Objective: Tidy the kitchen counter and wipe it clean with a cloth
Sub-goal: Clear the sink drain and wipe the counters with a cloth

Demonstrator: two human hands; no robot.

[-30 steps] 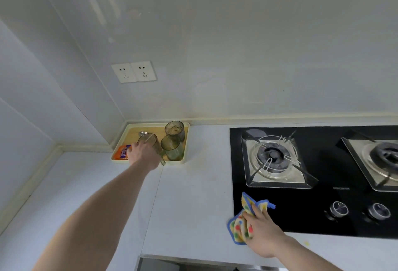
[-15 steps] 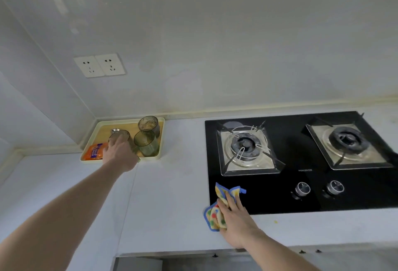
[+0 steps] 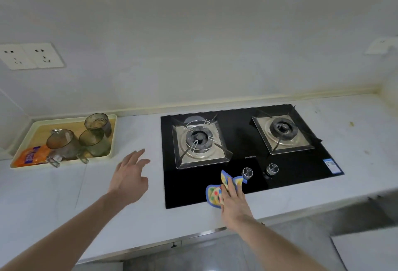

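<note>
I see the bench [image 3: 120, 212], then the hob [image 3: 286, 176]. My left hand [image 3: 129, 179] has left the mugs [image 3: 64, 143] in the tray [image 3: 21, 147]; its fingers hang spread and empty. My right hand [image 3: 233, 202] still presses flat fingers on the cloth [image 3: 213, 194], now nearer the knobs [image 3: 247, 172].

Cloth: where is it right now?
Head view: the cloth lies under the right hand on the stove front edge, left of the knobs.
</note>
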